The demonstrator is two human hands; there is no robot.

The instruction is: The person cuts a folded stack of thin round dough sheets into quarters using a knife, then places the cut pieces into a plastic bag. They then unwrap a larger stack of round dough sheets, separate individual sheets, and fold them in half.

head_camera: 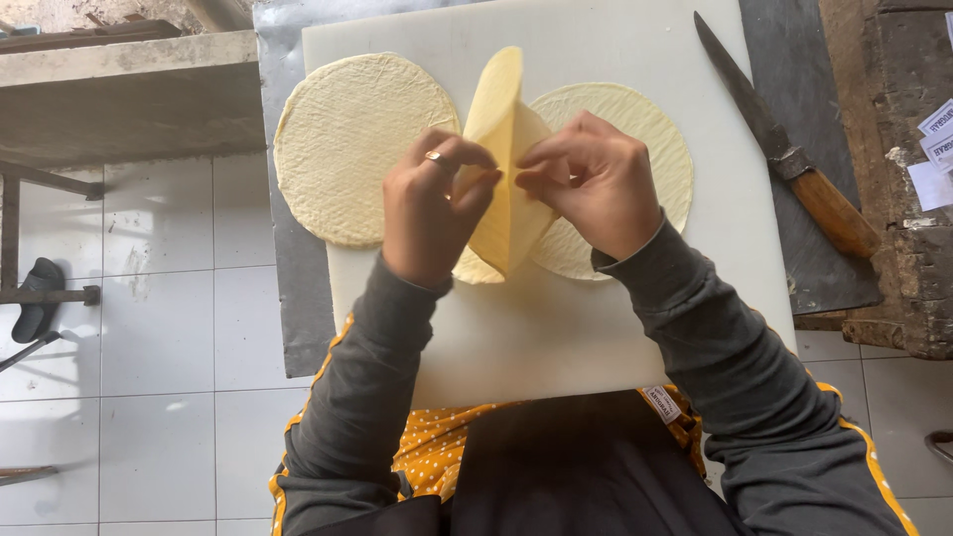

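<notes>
Your grip is a two-handed pinch: your left hand [429, 203] and right hand [594, 179] each clamp thumb and fingertips onto the same thin, pale yellow dough round [504, 164], which you hold half folded and standing on edge, its crease running away from you, lifted above the middle of the white cutting board [556, 328]. A ring shows on a finger of your left hand. Nearest you are your dark apron and grey sleeves with a yellow stripe.

By the look of it, the fold is only partly made: the two halves of the round have not yet met, and its lower edge hangs near the board between the two flat rounds.

Beyond your hands, a flat dough round [347, 139] lies on the board to the left, unfolded. Another flat round [645, 149] lies to the right, partly hidden behind your right hand, also unfolded.

Further right, off the board on the dark worktop [794, 60], a long knife with a wooden handle [779, 144] lies untouched.
</notes>
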